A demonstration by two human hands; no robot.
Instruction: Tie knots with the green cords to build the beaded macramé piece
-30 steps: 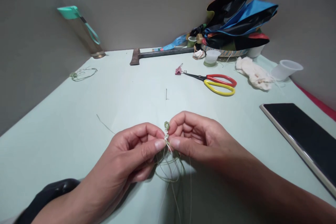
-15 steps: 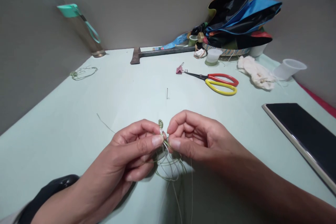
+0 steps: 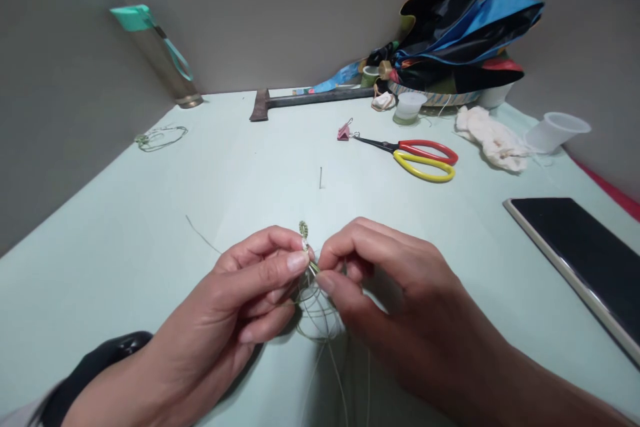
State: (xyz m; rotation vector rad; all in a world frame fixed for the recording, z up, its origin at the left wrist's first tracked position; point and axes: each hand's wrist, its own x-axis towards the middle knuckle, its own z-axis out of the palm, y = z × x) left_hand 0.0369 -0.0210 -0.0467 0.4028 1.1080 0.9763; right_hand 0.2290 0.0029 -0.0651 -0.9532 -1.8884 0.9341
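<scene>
A small green knotted cord (image 3: 303,232) stands up between the two hands. Its long side points to 12 o'clock, with a small lean toward 11. The left hand (image 3: 240,287) is nearer. Its thumb and first finger are pinched shut on the bottom of the knot, and the other fingers curl under. The right hand (image 3: 395,287) comes in from 4 o'clock, bent and almost closed, with its fingertips (image 3: 325,282) right by the cord, but I cannot tell if it has hold. Thin green cords (image 3: 317,313) hang down in loops toward 6 o'clock, over the desk (image 3: 150,213). Red and yellow scissors (image 3: 415,160) lie at 1 o'clock.
</scene>
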